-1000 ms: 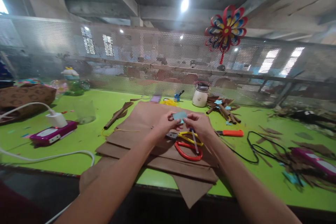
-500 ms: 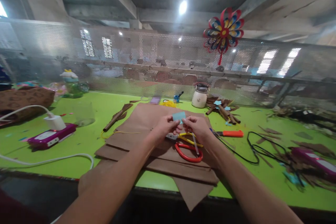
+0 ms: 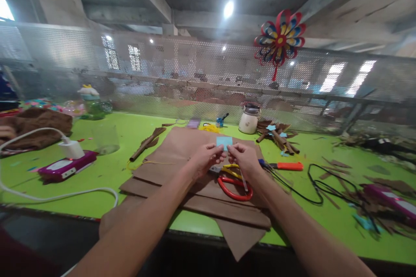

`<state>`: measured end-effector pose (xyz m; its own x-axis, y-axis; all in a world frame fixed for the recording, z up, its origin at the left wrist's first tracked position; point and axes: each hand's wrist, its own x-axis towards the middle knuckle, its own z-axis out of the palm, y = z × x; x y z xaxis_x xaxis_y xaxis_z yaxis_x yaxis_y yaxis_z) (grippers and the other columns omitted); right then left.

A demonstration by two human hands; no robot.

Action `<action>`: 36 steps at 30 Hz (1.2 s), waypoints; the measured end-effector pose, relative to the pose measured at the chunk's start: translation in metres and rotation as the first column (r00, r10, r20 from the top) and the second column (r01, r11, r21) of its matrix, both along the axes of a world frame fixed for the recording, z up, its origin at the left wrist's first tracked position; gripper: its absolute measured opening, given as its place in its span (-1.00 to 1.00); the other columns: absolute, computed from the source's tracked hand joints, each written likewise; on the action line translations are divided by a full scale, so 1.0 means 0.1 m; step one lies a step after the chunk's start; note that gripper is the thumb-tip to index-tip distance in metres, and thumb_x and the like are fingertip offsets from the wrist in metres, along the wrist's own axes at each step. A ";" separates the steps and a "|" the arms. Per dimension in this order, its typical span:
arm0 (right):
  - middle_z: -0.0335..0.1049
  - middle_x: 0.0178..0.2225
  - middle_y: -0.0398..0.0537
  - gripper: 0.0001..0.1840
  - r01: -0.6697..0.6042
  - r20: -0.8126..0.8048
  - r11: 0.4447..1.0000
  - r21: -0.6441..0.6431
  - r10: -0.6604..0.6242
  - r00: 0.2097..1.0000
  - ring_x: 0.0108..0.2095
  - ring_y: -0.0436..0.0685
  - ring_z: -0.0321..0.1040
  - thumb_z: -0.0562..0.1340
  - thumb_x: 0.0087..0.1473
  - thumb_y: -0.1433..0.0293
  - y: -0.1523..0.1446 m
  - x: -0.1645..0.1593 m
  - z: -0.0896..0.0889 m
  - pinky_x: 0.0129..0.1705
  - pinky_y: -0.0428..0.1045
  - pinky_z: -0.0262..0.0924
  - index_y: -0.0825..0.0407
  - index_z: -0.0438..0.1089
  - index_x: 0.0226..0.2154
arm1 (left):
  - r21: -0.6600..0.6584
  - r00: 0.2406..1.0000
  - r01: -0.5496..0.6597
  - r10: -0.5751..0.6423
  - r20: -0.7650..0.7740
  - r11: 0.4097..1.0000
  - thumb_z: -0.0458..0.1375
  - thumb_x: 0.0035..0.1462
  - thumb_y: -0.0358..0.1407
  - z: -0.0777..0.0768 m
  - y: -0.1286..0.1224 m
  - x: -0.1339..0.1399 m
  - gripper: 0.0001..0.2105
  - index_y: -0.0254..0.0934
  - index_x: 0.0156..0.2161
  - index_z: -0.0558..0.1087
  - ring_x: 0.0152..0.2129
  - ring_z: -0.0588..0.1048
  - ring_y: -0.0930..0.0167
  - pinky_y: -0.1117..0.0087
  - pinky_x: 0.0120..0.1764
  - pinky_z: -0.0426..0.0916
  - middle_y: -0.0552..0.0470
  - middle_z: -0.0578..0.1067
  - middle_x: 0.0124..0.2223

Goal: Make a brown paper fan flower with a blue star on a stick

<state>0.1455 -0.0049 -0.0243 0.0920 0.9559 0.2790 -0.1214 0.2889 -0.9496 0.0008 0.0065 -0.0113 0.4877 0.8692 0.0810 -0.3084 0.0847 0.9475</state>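
Between my two hands is a small light-blue piece of paper (image 3: 224, 142), raised above the table. My left hand (image 3: 209, 156) pinches its left side with thumb and fingers. On the right side, my right hand (image 3: 242, 156) grips the same paper. Below the hands lie scissors with red handles (image 3: 235, 194) and a tool with yellow handles (image 3: 231, 169), partly covered by my right hand. A thin pale strip (image 3: 243, 181) hangs beneath that hand. Layered brown paper sheets (image 3: 175, 147) spread under everything.
On the green table (image 3: 136, 207) sit a purple power strip (image 3: 66, 166) with a white charger, a clear cup (image 3: 105, 138) and rolled brown paper (image 3: 146, 143). A pale jar (image 3: 248, 120) stands behind. To the right are an orange-handled tool (image 3: 289, 166), a black cable (image 3: 316, 202) and scraps.
The blue paper has tilted more upright, its face turned toward me. Both hands keep their pinch on it, and the view has shifted slightly.
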 end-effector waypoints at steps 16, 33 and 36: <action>0.36 -0.47 -0.09 -0.65 0.025 0.266 0.976 0.214 -0.083 0.960 -0.50 0.00 0.27 0.22 -0.11 0.31 -0.06 0.23 0.25 -0.45 -0.05 0.22 0.06 0.35 -0.20 | 0.112 0.980 -0.187 0.194 -0.054 0.976 0.22 -0.12 -0.20 0.01 0.00 0.01 -0.74 -0.40 -0.41 0.39 -0.66 0.34 0.58 0.57 -0.60 0.13 0.02 0.42 -0.53; 0.42 -0.40 -0.06 -0.88 -0.268 0.506 0.925 0.269 0.101 0.857 -0.37 0.08 0.34 0.26 -0.14 0.40 -0.17 0.27 0.37 -0.30 0.00 0.22 0.01 0.50 -0.43 | 0.113 0.998 0.052 -0.054 0.016 0.992 0.16 -0.05 -0.27 0.00 -0.04 -0.02 -0.84 -0.34 -0.36 0.38 -0.59 0.35 0.55 0.53 -0.52 0.17 0.03 0.39 -0.48; 0.43 -0.39 -0.04 -0.88 -0.248 0.504 0.920 0.305 0.066 0.861 -0.36 0.09 0.35 0.27 -0.14 0.40 -0.14 0.22 0.32 -0.29 0.00 0.22 0.03 0.50 -0.44 | 0.117 0.999 0.013 -0.018 0.036 0.993 0.18 -0.07 -0.26 0.01 -0.04 -0.01 -0.82 -0.35 -0.38 0.37 -0.57 0.36 0.53 0.53 -0.53 0.15 0.02 0.39 -0.48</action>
<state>0.1678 -0.0189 0.0075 -0.2819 0.7768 0.5631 0.2450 0.6257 -0.7406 -0.0006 0.0025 -0.0104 0.4959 0.8451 0.1996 -0.3429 -0.0207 0.9392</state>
